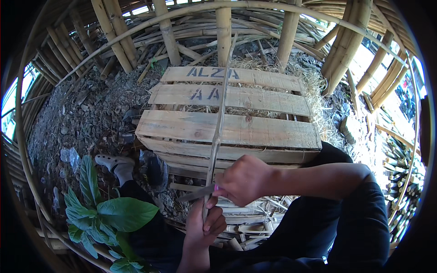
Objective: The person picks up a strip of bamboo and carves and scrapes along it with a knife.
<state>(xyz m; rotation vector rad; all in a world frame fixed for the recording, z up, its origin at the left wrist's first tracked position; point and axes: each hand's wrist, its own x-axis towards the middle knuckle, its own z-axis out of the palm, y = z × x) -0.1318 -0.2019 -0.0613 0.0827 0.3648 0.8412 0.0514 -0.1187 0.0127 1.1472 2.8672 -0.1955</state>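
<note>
Knife across a long thin stick

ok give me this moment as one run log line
left hand: grips long stick | right hand: holds knife, blade across stick | things: stick extends over wooden crate | rest: green plant lower left

Stick over crate, open air either side

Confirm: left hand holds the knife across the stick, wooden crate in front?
Wrong hand. The head view shows the right hand holding the knife across the stick; the left hand grips the stick. The wooden crate is in front, as you say.
</note>
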